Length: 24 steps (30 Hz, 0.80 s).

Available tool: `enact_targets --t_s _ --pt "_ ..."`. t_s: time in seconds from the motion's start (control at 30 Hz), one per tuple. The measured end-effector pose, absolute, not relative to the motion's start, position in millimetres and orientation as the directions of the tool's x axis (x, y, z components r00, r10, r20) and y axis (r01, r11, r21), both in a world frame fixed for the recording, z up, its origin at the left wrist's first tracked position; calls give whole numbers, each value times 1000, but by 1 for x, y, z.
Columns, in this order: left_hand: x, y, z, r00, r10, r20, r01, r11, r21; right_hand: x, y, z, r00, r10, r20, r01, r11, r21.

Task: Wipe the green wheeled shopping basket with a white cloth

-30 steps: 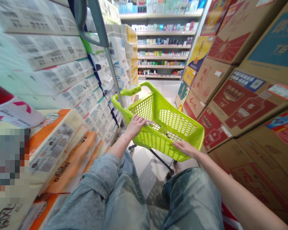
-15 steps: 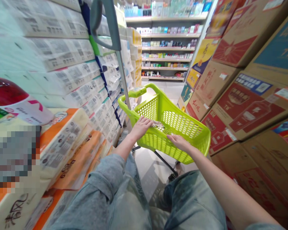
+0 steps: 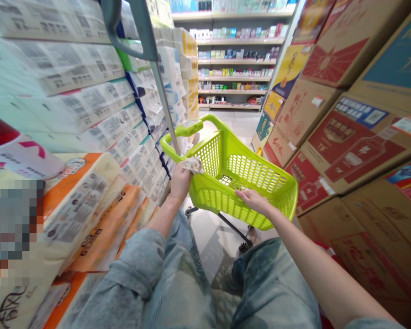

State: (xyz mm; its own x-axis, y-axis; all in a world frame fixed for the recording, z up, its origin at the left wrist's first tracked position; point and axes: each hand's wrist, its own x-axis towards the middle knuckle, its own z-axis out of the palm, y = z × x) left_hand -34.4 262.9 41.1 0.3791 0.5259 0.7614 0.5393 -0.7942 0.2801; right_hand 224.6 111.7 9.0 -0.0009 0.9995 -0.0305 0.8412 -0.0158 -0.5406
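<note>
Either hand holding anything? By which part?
Left hand: crumpled cloth or tissue, by its near end, at the green cart. Right hand: on the cart's near rim; grip unclear.

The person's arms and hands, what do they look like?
The left hand and right hand wear no gloves, and no watch shows. The left sleeve is faded grey-blue, like denim, with a rolled cuff; just a bit of the right sleeve shows, grey-blue too.
</note>
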Motion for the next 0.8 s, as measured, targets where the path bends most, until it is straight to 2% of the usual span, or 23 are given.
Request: enact_targets --t_s 0.17,0.33,0.47,0.8 --pt "-33 253 38 67 644 762 576 -648 498 223 110 7 10 999 -42 846 -31 -532" --pt "-27 245 37 25 710 703 566 -590 576 219 110 4 19 1000 -19 857 -26 -515" --pt "-25 244 32 -106 746 657 546 -509 666 217 109 3 39 999 -21 864 -44 -501" --pt "-17 233 25 110 734 670 613 -581 536 206 107 11 4 1000 -20 885 -13 -466"
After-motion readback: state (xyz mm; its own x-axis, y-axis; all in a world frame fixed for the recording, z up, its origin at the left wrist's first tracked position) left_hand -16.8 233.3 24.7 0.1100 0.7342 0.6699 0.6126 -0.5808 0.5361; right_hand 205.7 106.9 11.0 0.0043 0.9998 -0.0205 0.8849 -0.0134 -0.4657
